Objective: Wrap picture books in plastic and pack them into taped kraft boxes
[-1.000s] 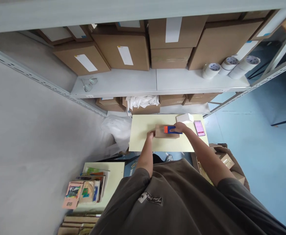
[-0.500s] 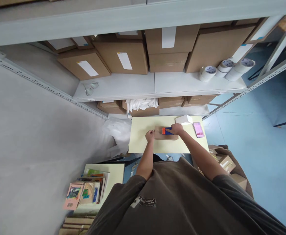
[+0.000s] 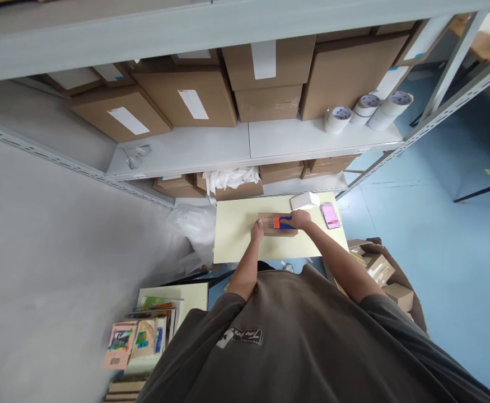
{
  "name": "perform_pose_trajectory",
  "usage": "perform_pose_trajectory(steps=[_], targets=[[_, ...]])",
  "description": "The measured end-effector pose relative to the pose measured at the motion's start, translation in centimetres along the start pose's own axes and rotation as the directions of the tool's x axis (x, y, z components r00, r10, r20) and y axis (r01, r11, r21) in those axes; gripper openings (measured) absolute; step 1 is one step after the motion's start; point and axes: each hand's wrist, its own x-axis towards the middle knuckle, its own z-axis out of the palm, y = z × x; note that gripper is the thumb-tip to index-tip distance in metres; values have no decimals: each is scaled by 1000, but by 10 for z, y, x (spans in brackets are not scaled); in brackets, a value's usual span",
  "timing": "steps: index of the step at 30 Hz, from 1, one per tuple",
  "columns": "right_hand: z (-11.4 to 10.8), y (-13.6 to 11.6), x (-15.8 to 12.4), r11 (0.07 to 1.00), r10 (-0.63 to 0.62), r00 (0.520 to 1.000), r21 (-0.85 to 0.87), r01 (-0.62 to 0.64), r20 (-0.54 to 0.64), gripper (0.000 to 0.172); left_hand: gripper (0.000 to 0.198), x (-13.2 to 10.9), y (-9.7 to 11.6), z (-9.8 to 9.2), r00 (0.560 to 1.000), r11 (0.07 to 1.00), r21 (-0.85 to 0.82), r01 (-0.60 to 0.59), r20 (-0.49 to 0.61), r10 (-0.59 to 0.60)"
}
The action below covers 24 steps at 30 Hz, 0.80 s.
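A small brown cardboard box (image 3: pixel 284 232) lies lengthwise on a pale yellow table (image 3: pixel 234 240). At the box's left end is my left hand (image 3: pixel 257 230), its fingers closed on the edge there. My right hand (image 3: pixel 301 219) grips a blue and orange-red tool, apparently a tape dispenser (image 3: pixel 284 223), over the top of the box. Its orange-red end points toward my left hand. Whether tape runs between the two is too small to tell. Behind my right hand stands a white box-like object (image 3: pixel 304 201), and a pink phone-like item (image 3: pixel 330 215) lies to the right.
Metal shelving with cardboard boxes (image 3: pixel 270 106) and several white tape rolls (image 3: pixel 337 120) rises behind the table. A large carton of small boxes (image 3: pixel 415 305) stands at the right. Books (image 3: pixel 146 336) lie on a side table at lower left, and clear plastic wrap (image 3: pixel 194 224) bulges beside the table.
The whole view has shifted slightly. My left hand has moved up onto the box's left end. The dispenser has come slightly leftward along the box in my right hand.
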Motion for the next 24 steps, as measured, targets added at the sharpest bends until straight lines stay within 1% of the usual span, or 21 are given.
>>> perform_pose_trajectory(steps=[2, 4, 7, 9, 10, 12, 14, 16, 18, 21, 23, 24], targets=[[0, 32, -5, 1000, 21, 1000, -17, -21, -16, 77, 53, 2, 0, -1, 1000, 999, -44, -5, -5, 5], [-1, 70, -12, 998, 58, 998, -23, -59, -22, 77, 50, 4, -2, -2, 1000, 993, -121, -3, -2, 3], [-2, 123, -24, 990, 141, 990, -11, -141, -29, 77, 47, 7, -5, -4, 1000, 977, -211, 18, 25, -13], [-1, 143, -32, 984, 176, 984, 7, -176, -20, 76, 46, 9, -8, -6, 999, 971, -237, 20, 38, -11], [0, 148, -35, 982, 187, 982, 15, -187, -14, 76, 46, 10, -10, -7, 999, 969, -247, 17, 38, -8], [4, 149, -38, 979, 203, 979, 30, -203, -11, 75, 47, 13, -14, -11, 999, 961, -277, 16, 35, -6], [7, 142, -37, 979, 200, 980, 50, -198, -21, 73, 50, 16, -20, -17, 999, 942, -335, 28, 44, -14], [8, 131, -34, 982, 182, 982, 61, -179, -42, 72, 54, 20, -26, -25, 997, 910, -412, 57, 76, -28], [7, 120, -30, 986, 161, 985, 51, -158, -61, 73, 58, 22, -31, -33, 990, 871, -479, 112, 133, -54], [-1, 98, -25, 989, 150, 986, 30, -148, -75, 74, 61, 21, -37, -43, 971, 825, -529, 196, 224, -87], [-6, 78, -24, 989, 143, 987, 38, -141, -78, 77, 62, 20, -38, -50, 967, 810, -546, 215, 234, -99], [-8, 65, -23, 990, 135, 988, 46, -132, -80, 78, 62, 19, -39, -54, 970, 814, -541, 212, 218, -108]])
